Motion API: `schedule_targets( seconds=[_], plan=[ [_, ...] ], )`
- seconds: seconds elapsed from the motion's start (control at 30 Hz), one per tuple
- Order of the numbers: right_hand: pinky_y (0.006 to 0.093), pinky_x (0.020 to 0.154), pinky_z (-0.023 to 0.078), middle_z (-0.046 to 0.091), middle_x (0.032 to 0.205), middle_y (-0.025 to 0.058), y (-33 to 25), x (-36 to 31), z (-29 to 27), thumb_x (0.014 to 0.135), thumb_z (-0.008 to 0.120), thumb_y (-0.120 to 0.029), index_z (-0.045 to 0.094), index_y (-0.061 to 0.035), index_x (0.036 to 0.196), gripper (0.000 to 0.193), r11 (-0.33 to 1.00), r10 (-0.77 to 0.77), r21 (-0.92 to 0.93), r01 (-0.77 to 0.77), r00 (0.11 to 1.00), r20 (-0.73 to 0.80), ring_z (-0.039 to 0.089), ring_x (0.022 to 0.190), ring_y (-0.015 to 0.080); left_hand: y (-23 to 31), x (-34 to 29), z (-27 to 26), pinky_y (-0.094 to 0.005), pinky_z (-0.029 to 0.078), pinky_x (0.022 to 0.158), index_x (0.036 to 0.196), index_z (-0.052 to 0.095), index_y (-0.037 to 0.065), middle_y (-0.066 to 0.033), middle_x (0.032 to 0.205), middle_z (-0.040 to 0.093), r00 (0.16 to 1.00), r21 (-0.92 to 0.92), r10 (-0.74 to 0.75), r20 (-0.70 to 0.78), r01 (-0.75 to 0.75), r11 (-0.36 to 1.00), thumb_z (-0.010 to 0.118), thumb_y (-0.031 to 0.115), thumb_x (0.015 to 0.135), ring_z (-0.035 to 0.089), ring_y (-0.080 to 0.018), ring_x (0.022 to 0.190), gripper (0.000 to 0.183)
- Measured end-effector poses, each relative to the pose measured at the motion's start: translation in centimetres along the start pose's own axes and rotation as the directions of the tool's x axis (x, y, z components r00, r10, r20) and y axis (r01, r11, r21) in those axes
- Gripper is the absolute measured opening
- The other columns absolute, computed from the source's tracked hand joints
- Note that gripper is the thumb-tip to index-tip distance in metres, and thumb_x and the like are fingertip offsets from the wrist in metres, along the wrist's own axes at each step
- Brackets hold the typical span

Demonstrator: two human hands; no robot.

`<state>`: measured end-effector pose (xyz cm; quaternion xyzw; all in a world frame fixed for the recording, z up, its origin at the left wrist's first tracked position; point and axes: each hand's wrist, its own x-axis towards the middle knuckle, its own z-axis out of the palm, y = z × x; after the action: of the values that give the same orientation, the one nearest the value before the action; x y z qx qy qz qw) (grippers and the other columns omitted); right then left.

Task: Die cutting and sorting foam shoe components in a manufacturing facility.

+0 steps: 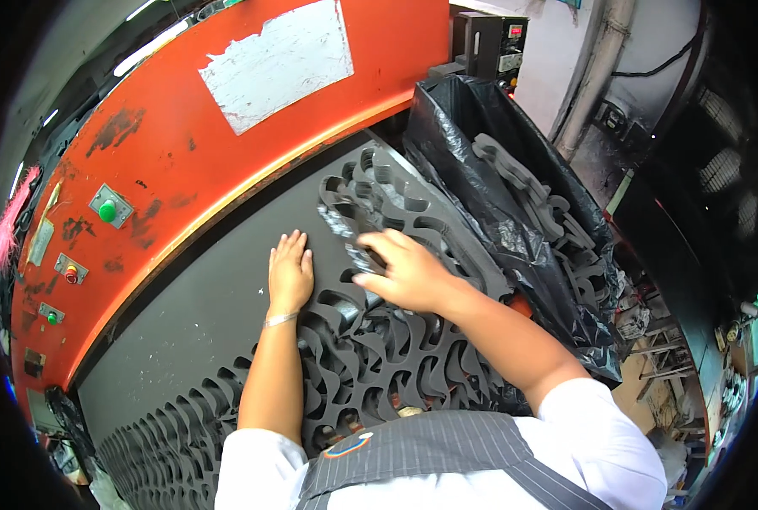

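Observation:
My left hand (289,276) lies flat, fingers stretched out, on a dark grey foam sheet (217,263). My right hand (408,272) is curled, thumb and fingers around the near end of a curved cutting die (338,223) with a shiny, silvery, motion-blurred edge. The die stands at the boundary between the uncut foam and the cut part. Around and below both hands spreads a web of cut foam (379,365) full of curved, crescent-like holes. Some loose curved pieces seem to sit among the holes.
An orange machine beam (166,170) with green and red buttons arches over the sheet's far side. At the right, a black plastic bag (455,127) stands open, with stacked curved foam pieces (523,187) inside. A dark control box (493,47) is behind it.

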<state>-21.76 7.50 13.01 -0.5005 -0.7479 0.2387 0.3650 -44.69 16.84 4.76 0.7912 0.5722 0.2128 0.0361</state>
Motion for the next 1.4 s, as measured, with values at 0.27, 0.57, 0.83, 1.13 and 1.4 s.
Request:
schedule_targets(
  seconds=[0.27,0.57,0.83,1.13,1.4],
  plan=[
    [0.0432,0.087,0.046,0.057,0.105,0.0179,5.0,7.8,8.5,0.074,0.075,-0.028,0.044,-0.0053,0.132,0.07,0.96,-0.02,-0.278,0.029,0.999,0.034,0.055,0.101,0.0335,-0.3,0.5,-0.4,-0.0462,0.02,0.113,0.145,0.028,0.006,-0.013,0.14,0.046,0.998,-0.3,-0.056,0.002,0.054,0.952,0.048,0.008,0.088,0.037,-0.0265,0.134,0.061],
    [0.0362,0.076,0.045,0.055,0.081,0.0113,8.1,6.3,6.0,0.065,0.081,-0.023,0.062,-0.0067,0.113,0.054,0.981,-0.191,-0.048,0.187,0.976,-0.102,0.054,0.082,0.0285,0.0,2.4,-0.8,-0.049,0.014,0.113,0.143,0.034,0.006,-0.0162,0.139,0.046,0.99,-0.143,0.068,0.124,-0.05,0.988,0.047,0.01,0.089,0.032,-0.028,0.137,0.056],
    [0.0372,0.082,0.044,0.058,0.09,0.0124,8.9,7.1,4.9,0.069,0.078,-0.022,0.062,-0.0093,0.114,0.049,0.979,-0.179,-0.104,0.177,0.984,-0.018,0.056,0.088,0.0291,0.9,2.9,-0.9,-0.0493,0.012,0.113,0.144,0.032,0.005,-0.014,0.143,0.042,0.991,-0.109,0.068,0.119,-0.055,0.993,0.047,0.009,0.089,0.031,-0.0264,0.138,0.058],
    [0.0387,0.089,0.041,0.062,0.103,0.0123,7.6,7.4,5.6,0.073,0.075,-0.034,0.059,-0.0134,0.122,0.056,0.926,-0.268,-0.232,0.296,0.952,0.148,0.055,0.102,0.0292,0.0,0.3,-1.3,-0.0476,0.019,0.112,0.142,0.035,0.006,-0.0164,0.138,0.047,0.997,-0.088,0.067,-0.033,-0.069,0.994,0.05,0.014,0.087,0.037,-0.0269,0.134,0.058],
    [0.042,0.093,0.042,0.06,0.116,0.0149,-1.4,-1.2,4.6,0.068,0.078,-0.031,0.053,-0.0063,0.127,0.069,0.912,-0.281,-0.359,0.198,0.94,-0.193,0.054,0.107,0.0329,-9.3,-13.9,-13.2,-0.0375,0.045,0.095,0.123,0.057,0.003,-0.0165,0.13,0.053,0.94,-0.543,-0.193,-0.281,0.01,0.839,0.062,0.015,0.086,0.058,-0.0273,0.113,0.039]
  ],
)
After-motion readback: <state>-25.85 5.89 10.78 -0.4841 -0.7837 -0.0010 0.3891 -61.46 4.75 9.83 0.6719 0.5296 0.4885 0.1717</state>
